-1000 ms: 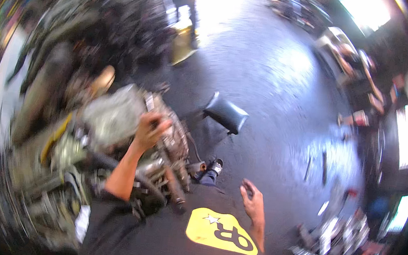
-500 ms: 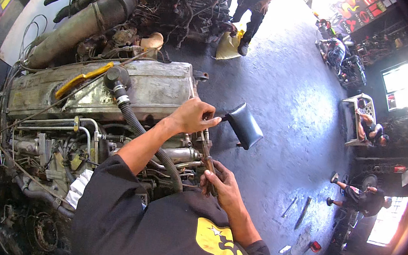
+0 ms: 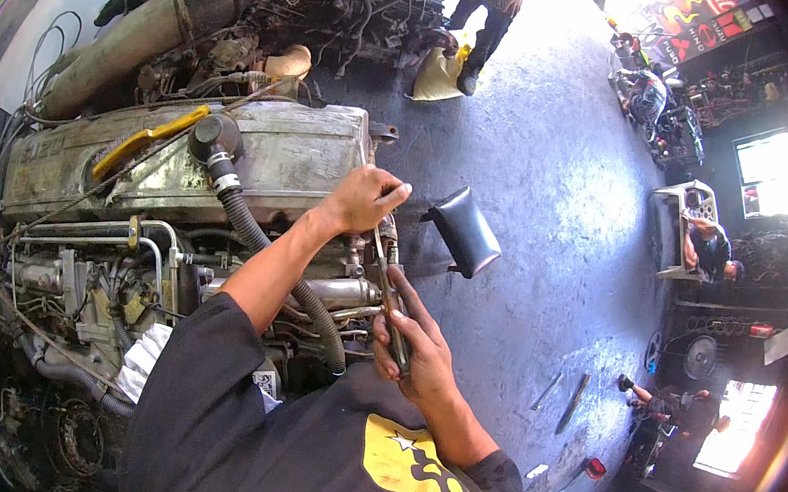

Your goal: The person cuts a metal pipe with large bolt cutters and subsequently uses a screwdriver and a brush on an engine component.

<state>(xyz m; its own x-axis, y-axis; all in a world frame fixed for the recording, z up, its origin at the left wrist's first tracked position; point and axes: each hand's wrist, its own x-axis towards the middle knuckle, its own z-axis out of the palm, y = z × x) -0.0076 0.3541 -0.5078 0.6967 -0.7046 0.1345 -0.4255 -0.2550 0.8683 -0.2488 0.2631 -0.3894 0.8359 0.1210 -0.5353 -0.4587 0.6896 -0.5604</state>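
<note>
The left hand (image 3: 365, 200) rests at the right end of the engine cover (image 3: 259, 160), fingers curled shut around the top of a long thin tool (image 3: 389, 289); the thumb lies along the upper side and the fingertips (image 3: 398, 192) point toward the floor (image 3: 551, 214). The right hand (image 3: 417, 345) is below it, fingers wrapped closed on the lower part of the same tool, whose handle runs down through the palm. The tool stands nearly upright between the two hands, just beside the engine's right edge, its upper end hidden under the left fingers, so what it bears on cannot be told.

Left of the left fingers, a ribbed black hose (image 3: 251, 231) runs from a round cap (image 3: 213, 136) on the cover down past the left forearm to end near the right wrist. A yellow strip (image 3: 151, 139) lies on the cover farther left, and a large dark pipe (image 3: 147, 33) crosses above it. Metal pipes (image 3: 140, 239) sit below the cover, left of the right fingers.

Right of both hands, near but apart, a black padded stool (image 3: 466, 230) stands on the grey floor. Beyond the left fingers, at the top, another person's legs (image 3: 485, 15) stand beside a tan sack (image 3: 439, 73). Far right, a person (image 3: 710, 250) sits by a white frame (image 3: 681, 209).
</note>
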